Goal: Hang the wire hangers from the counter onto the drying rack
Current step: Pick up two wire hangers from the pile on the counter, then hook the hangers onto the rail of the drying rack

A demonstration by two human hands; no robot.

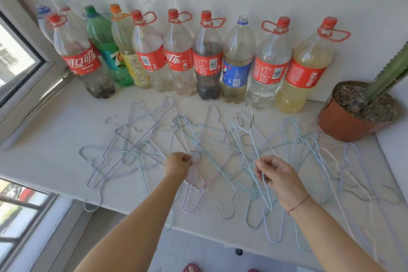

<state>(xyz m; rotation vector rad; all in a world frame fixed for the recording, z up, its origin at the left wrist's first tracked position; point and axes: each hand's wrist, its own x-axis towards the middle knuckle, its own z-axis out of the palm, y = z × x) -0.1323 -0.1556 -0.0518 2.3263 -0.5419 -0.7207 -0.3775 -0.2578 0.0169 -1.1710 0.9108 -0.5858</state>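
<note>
Several thin wire hangers (141,139) in pale blue, lilac and pink lie tangled across the white counter (55,161). My left hand (177,164) pinches the wire of one hanger near the middle of the pile. My right hand (277,174) grips a pale blue hanger (251,137) by its lower frame, with its metal hook tilted up and away over the pile. The drying rack is not in view.
A row of large plastic drink bottles (207,57) stands along the tiled back wall. A potted cactus (355,108) sits at the right end of the counter. A window (15,59) is at the left. Some hanger hooks overhang the counter's front edge.
</note>
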